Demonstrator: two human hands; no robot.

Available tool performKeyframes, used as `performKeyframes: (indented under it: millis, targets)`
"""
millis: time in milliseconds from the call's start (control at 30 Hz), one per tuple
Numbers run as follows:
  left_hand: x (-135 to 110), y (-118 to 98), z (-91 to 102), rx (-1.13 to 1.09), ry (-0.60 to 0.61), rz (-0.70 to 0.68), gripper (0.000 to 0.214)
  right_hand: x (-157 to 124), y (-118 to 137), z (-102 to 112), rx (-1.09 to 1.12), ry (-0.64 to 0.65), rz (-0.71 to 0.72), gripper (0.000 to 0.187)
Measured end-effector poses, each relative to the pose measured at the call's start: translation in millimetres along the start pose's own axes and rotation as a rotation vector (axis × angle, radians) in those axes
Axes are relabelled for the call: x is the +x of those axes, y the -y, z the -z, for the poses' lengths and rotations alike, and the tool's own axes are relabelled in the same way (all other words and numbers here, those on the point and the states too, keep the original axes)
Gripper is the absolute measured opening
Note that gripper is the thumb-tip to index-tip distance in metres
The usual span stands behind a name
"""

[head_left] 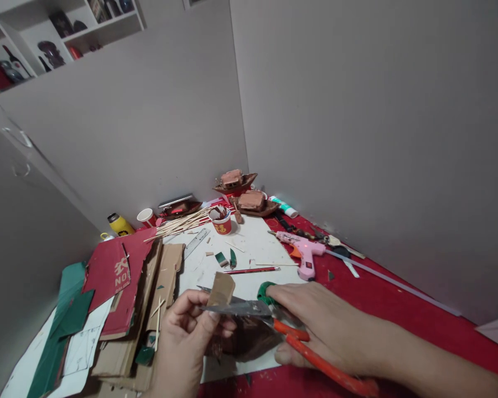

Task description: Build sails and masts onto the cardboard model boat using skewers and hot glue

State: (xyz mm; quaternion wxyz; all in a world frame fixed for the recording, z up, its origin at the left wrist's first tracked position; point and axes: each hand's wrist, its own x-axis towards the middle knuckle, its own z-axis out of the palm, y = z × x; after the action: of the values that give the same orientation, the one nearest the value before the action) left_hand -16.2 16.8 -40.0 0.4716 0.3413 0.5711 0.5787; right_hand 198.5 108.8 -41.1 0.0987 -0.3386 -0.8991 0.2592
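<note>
My left hand (191, 326) pinches a small piece of brown cardboard (223, 287) upright between thumb and fingers. In my right hand (327, 320) is a pair of scissors (249, 308) with orange-red handles, its blades spread around the cardboard's lower part, close to my left fingertips. A green wrap (265, 292) circles a finger of my right hand. Beneath the blades, partly covered by both hands, lies a dark brown rounded object (253, 338); its kind I cannot make out. A red pencil (253, 271) and green scraps (222, 258) lie just beyond on the white board (269, 243).
Cardboard sheets (168, 271) and a red carton piece (112, 276) are stacked at left. A pink glue gun (305, 251) rests at right. Farther back are a paper cup (222, 225), thin wooden sticks (186, 222), a metal ruler (196, 243) and model boats (255, 204) near the wall.
</note>
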Motion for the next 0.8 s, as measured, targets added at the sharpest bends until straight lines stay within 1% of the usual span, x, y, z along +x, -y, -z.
performKeyframes:
  millis: [200,467,667,800]
  targets:
    - [1.8,0.3,1.3,0.005,0.008,-0.010,0.043,-0.9,-2.8,-2.9,-0.004,-0.001,0.009,0.045]
    - [0.3,-4.7,-2.7,0.000,-0.009,-0.010,0.044,-1.3,-2.0,-7.1,-0.027,-0.024,0.015,0.044]
    - [-3.9,-11.0,-11.9,-0.045,-0.082,-0.013,0.042,-0.3,-1.2,-10.3,0.065,-0.014,-0.039,0.042]
    - [3.0,-10.6,-11.3,-0.075,-0.034,-0.019,0.038,-0.3,-1.7,-13.8,0.078,-0.014,-0.077,0.044]
